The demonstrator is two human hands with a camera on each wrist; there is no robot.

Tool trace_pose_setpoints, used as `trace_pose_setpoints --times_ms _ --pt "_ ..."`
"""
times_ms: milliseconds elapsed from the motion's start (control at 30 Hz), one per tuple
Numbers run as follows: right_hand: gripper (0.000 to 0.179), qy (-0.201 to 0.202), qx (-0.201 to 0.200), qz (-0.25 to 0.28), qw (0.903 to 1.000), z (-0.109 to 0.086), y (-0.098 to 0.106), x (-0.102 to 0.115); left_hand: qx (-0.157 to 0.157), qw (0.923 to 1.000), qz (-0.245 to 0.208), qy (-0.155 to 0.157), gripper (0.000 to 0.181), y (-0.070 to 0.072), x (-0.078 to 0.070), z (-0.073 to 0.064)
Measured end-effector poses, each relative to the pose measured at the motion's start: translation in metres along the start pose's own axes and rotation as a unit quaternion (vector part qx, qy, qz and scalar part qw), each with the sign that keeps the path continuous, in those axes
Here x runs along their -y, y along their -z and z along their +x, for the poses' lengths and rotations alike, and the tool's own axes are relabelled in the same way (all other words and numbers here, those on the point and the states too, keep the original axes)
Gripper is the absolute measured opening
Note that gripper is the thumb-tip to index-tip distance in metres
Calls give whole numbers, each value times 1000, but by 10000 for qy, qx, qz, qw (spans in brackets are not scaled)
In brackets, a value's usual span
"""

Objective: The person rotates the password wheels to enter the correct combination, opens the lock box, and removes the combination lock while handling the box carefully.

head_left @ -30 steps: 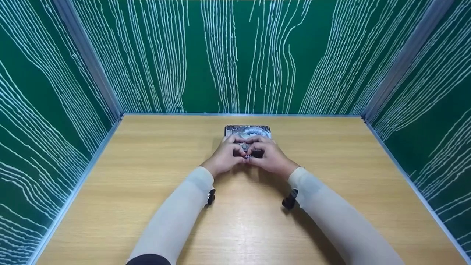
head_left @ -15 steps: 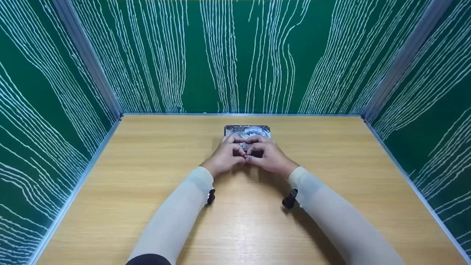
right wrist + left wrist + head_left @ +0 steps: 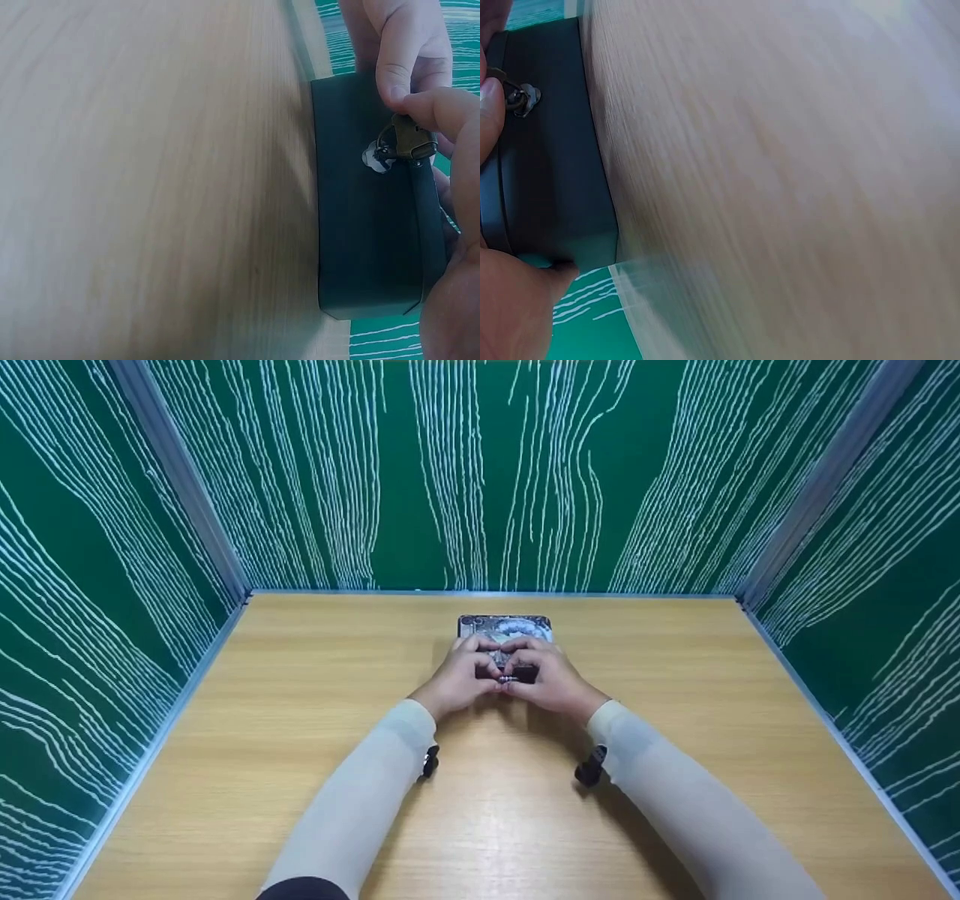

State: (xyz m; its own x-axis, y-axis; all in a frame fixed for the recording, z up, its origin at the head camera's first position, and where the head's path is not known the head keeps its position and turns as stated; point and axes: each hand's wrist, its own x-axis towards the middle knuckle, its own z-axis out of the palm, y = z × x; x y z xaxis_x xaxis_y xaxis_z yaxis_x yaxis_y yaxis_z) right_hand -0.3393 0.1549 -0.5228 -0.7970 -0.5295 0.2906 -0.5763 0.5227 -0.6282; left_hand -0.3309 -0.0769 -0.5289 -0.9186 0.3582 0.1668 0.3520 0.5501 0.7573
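Note:
A dark box (image 3: 517,625) with a pictured lid stands toward the back of the table. My left hand (image 3: 459,681) and right hand (image 3: 553,681) lie around its near side, some fingertips on the lid. At the front, thumbs and forefingers of both hands meet at a small bronze latch (image 3: 414,140). In the right wrist view, the left thumb (image 3: 395,82) and right thumb (image 3: 435,106) come together at its upper end. A silvery plate (image 3: 529,99) holds the latch's loop on the box front. Hands hide part of the lid.
The wooden table (image 3: 487,810) extends toward me and to both sides. Green walls (image 3: 405,510) with white wavy lines enclose its back and sides, joined by grey corner posts (image 3: 180,480). Each sleeved wrist carries a small black device (image 3: 591,767).
Box and arms stay where they were. Between the thumb tips and forefingers, the glint of metal shows slightly differently, a small motion at the latch.

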Motion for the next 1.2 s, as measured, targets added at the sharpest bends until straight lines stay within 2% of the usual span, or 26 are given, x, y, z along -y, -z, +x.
trace_pose_setpoints --times_ms 133,500,867,1200 --pt "13 77 -61 64 9999 -1 0 2 -48 9999 -35 -115 9 0 0 -1" --pt "8 96 -37 33 9999 1 0 1 -21 10000 -93 -4 9 0 -1 0" --pt "18 -4 -21 66 10000 0 0 -1 -63 9999 -101 2 10 -1 1 1" --pt "13 218 -161 3 9996 0 -1 0 -26 9999 27 -160 11 0 0 -2"
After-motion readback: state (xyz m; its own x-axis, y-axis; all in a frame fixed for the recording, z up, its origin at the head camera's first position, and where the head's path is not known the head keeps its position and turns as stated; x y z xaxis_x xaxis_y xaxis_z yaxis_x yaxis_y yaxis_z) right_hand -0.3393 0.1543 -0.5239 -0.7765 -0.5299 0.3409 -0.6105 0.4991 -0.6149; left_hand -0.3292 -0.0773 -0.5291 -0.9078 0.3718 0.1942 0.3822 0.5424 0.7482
